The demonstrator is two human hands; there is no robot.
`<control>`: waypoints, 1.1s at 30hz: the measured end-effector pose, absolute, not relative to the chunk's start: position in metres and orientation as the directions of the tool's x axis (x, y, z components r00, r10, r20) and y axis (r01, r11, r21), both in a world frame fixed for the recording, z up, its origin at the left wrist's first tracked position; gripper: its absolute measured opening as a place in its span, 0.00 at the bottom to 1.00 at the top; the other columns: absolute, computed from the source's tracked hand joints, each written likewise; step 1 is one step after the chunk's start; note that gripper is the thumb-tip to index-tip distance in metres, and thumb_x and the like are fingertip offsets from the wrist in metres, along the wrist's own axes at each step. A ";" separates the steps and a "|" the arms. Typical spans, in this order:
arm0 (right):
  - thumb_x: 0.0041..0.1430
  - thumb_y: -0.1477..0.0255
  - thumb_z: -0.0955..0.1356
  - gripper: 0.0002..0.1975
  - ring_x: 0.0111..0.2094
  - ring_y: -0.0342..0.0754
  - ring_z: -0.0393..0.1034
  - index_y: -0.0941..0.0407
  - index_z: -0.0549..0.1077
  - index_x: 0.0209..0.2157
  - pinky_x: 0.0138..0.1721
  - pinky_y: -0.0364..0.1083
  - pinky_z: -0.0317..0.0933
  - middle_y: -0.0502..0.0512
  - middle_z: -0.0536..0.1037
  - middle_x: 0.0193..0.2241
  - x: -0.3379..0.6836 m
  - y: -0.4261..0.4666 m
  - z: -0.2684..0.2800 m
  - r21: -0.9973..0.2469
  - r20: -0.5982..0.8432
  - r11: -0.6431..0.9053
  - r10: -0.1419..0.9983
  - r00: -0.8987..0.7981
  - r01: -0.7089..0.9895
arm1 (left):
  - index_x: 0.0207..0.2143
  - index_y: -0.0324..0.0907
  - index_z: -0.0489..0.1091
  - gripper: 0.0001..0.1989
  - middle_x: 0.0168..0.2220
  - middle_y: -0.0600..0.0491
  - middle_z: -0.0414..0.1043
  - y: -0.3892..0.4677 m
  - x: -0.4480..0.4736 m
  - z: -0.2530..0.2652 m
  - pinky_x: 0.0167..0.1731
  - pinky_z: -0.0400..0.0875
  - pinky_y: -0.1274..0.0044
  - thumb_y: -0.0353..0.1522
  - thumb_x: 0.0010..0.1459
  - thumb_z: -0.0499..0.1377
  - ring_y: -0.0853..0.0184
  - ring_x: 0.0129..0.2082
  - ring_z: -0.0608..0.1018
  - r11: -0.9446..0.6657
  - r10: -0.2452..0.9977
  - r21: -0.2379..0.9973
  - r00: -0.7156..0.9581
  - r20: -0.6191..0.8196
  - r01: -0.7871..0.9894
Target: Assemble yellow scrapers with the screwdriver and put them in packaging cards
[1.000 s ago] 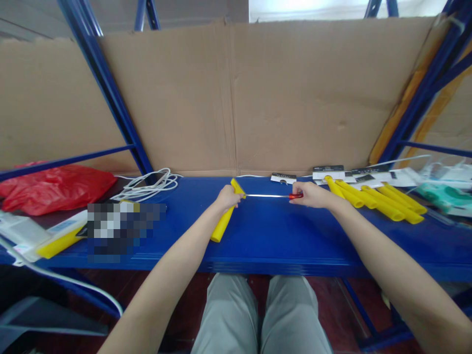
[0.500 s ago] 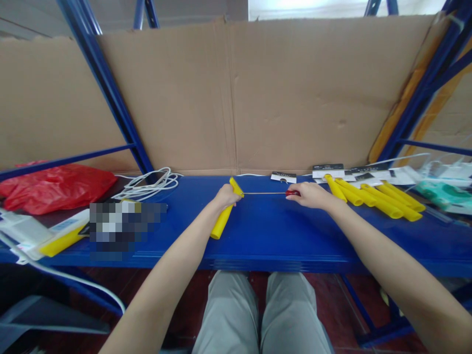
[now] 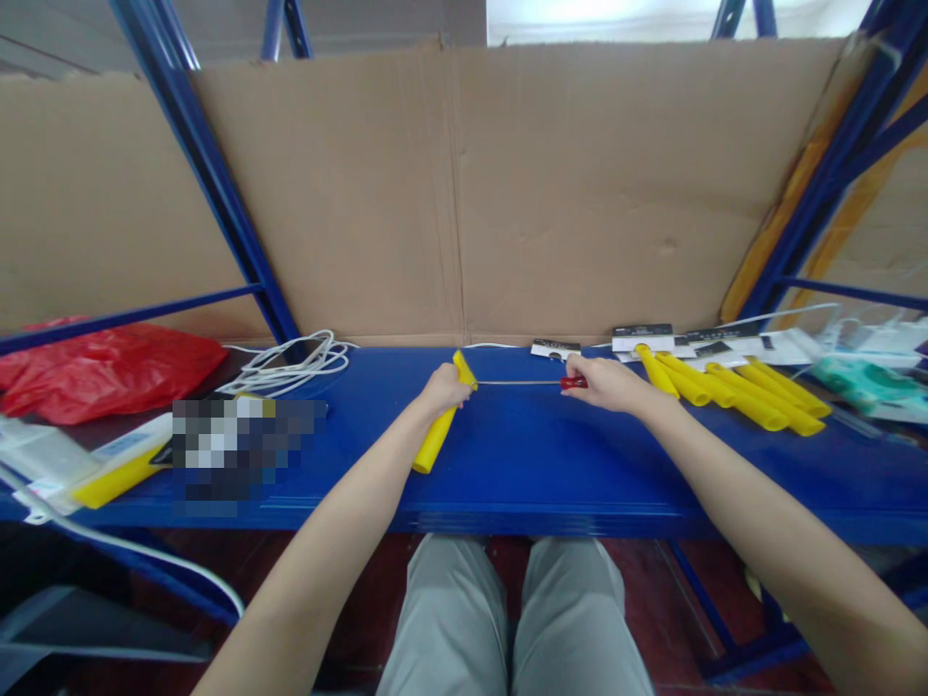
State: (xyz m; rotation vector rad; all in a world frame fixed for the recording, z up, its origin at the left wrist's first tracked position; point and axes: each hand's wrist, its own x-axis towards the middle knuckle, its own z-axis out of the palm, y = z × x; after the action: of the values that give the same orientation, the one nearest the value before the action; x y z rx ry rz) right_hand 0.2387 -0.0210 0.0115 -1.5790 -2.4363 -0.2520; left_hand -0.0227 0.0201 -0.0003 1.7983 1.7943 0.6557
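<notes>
My left hand (image 3: 444, 390) is closed around the upper part of a yellow tube (image 3: 433, 442), which lies slanted over the blue table. In my right hand (image 3: 603, 383) is the red handle of a screwdriver (image 3: 518, 383), its long thin shaft level and pointing left. The shaft's tip meets the tube beside my left fingers; whether it sits in a screw or a hole is too small to tell. My right fingers pinch the handle and hide part of it.
Several yellow tubes (image 3: 754, 401) lie at the right, by black-and-white cards (image 3: 642, 338). A small card (image 3: 556, 349) stands behind my right hand. To the left are a white cable coil (image 3: 308, 362), a red plastic bag (image 3: 108, 367) and another yellow piece (image 3: 120, 478). Cardboard (image 3: 464, 193) walls the back.
Both hands keep their places, with the screwdriver tip still at the tube. The view has shifted very slightly; nothing has been picked up or let go.
</notes>
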 end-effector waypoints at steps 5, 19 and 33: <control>0.59 0.63 0.62 0.10 0.30 0.49 0.70 0.55 0.69 0.32 0.28 0.43 0.52 0.56 0.77 0.28 0.239 -0.021 0.011 0.030 0.280 0.395 0.879 -0.387 0.918 | 0.28 0.31 0.70 0.02 0.21 0.49 0.72 0.021 -0.024 -0.001 0.19 0.63 0.81 0.23 0.49 0.59 0.72 0.17 0.71 0.012 1.000 0.675 -0.005 -0.012 0.737; 0.57 0.64 0.64 0.08 0.30 0.50 0.70 0.54 0.68 0.33 0.27 0.44 0.52 0.56 0.77 0.29 0.236 -0.020 0.009 0.120 0.332 0.369 0.860 -0.388 0.922 | 0.27 0.32 0.70 0.01 0.20 0.50 0.71 0.024 -0.024 -0.003 0.18 0.62 0.81 0.22 0.49 0.58 0.71 0.16 0.71 0.001 1.000 0.667 0.004 -0.006 0.745; 0.55 0.66 0.66 0.08 0.28 0.49 0.70 0.54 0.67 0.36 0.26 0.43 0.52 0.54 0.76 0.27 0.237 -0.019 0.008 0.096 0.300 0.389 0.866 -0.399 0.916 | 0.23 0.34 0.69 0.03 0.17 0.51 0.70 0.027 -0.027 -0.005 0.19 0.62 0.81 0.23 0.49 0.59 0.71 0.17 0.71 -0.021 1.000 0.677 0.023 0.006 0.736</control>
State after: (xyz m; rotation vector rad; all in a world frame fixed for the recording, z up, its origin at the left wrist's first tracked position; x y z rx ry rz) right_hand 0.2372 -0.0190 0.0084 -1.5914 -2.4441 -0.3655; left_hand -0.0270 0.0269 -0.0053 1.8096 1.7636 0.6940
